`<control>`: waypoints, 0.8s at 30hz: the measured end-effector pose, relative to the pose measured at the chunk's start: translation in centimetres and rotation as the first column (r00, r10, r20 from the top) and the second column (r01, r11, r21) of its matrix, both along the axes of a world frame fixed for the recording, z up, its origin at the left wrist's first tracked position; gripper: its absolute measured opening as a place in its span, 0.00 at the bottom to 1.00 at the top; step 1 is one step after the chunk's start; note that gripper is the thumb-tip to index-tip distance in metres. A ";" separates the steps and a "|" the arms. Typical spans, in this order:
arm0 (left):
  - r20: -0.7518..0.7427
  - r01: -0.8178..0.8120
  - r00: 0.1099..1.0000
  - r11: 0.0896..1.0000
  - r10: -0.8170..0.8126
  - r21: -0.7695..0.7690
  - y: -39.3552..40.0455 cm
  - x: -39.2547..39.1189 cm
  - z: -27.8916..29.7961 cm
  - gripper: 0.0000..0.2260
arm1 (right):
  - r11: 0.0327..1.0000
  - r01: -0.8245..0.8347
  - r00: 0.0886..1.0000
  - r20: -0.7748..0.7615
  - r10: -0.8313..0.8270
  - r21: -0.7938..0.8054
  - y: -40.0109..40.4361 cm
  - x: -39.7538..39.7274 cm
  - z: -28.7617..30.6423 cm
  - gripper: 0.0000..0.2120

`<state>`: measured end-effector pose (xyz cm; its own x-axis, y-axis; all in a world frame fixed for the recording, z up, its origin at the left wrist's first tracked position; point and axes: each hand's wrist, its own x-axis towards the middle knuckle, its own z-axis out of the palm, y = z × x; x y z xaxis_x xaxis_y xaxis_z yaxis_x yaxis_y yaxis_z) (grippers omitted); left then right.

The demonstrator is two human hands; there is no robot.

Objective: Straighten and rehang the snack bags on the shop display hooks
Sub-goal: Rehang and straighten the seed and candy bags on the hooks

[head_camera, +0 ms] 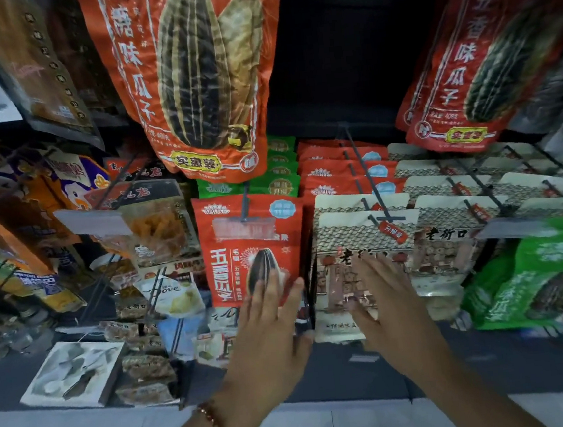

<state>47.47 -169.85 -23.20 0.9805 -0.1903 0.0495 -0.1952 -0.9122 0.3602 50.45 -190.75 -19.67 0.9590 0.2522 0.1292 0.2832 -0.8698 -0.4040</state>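
Red foil under my left fingers (274,291): they lie straight and slightly spread, flat on the lower front of the red sunflower-seed bag (251,250), pinching nothing. My right fingers (373,273) are likewise straight and spread, blurred, over the cream bag with the roof print (364,264) just right of the red bag; whether they press it or hover I cannot tell. Neither my left hand (271,334) nor my right hand (390,309) grips anything. The red bag hangs from a dark display hook (245,203) through its top edge, green bags (280,175) behind it, a large orange seed bag (191,77) above it. Right of the red bag, cream bags file along a second hook (367,174).

Risk, as I judge it: flat palms can only push. A push angled upward could ride the red bag's hole toward the hook tip and drop it; a sideways push could swing it into the cream row and skew those bags. Slick foil may also slide under my fingers
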 end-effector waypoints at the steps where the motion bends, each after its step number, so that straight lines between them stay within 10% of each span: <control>1: -0.013 0.015 1.000 1.000 -0.015 0.002 -1.0 -0.2 0.5 0.30 | 0.999 0.035 0.999 0.001 -0.035 0.007 -0.9 -0.2 0.3 0.30; 10: 0.067 0.096 0.993 0.993 -0.100 0.063 -6.1 4.0 4.5 0.33 | 0.981 0.192 0.981 -0.039 -0.192 -0.018 -5.8 0.4 3.2 0.34; 24: 0.062 0.039 0.997 0.995 -0.045 0.089 -7.4 9.6 6.7 0.31 | 1.000 -0.026 0.997 0.077 0.026 -0.004 -6.2 8.0 4.2 0.27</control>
